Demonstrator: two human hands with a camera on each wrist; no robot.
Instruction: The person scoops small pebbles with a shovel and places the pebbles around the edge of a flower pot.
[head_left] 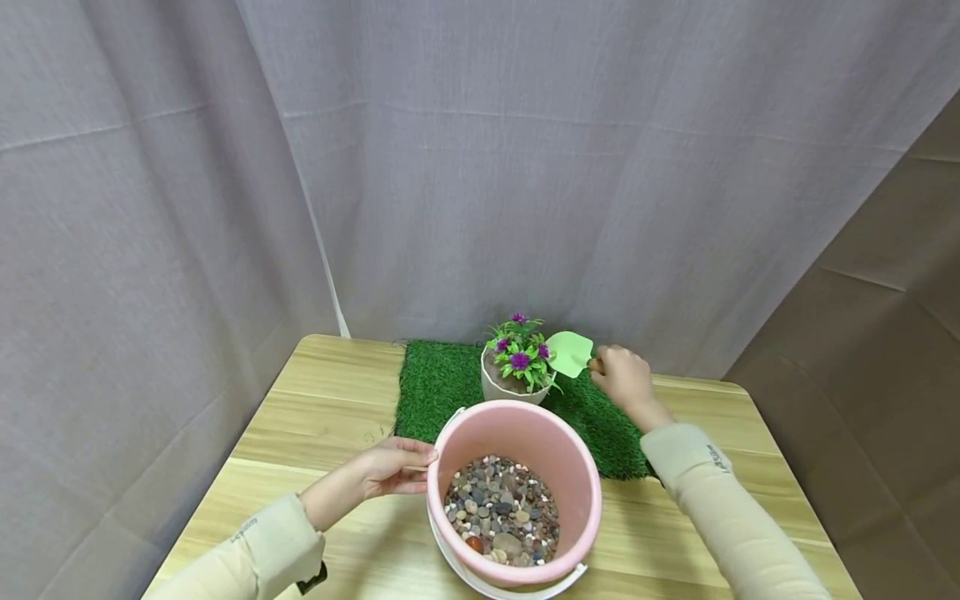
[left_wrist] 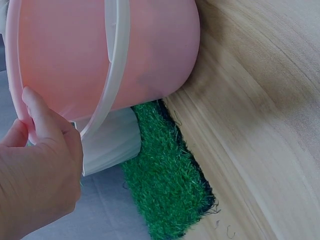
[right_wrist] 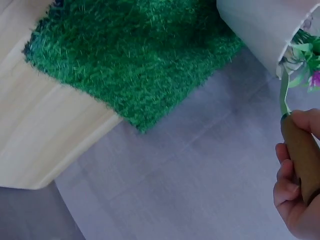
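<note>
A pink bucket (head_left: 517, 412) with a white handle (left_wrist: 114, 65) stands at the front of the table, pebbles (head_left: 501, 508) covering its bottom. My left hand (head_left: 393, 468) pinches the bucket's left rim between thumb and fingers. Behind the bucket is a white flowerpot (head_left: 491, 387) with a purple-flowered plant (head_left: 520, 358). In my right hand (head_left: 626, 379) I grip the brown handle (right_wrist: 300, 150) of a small garden trovel with a light green blade (head_left: 572, 353). The blade's tip is at the pot's right rim; whether it touches the rim cannot be told.
Under the pot lies a green artificial grass mat (head_left: 435, 392) on the wooden table (head_left: 330, 392). Grey curtains (head_left: 480, 167) hang close behind the table's back edge. To the right hangs a brown cloth (head_left: 862, 333).
</note>
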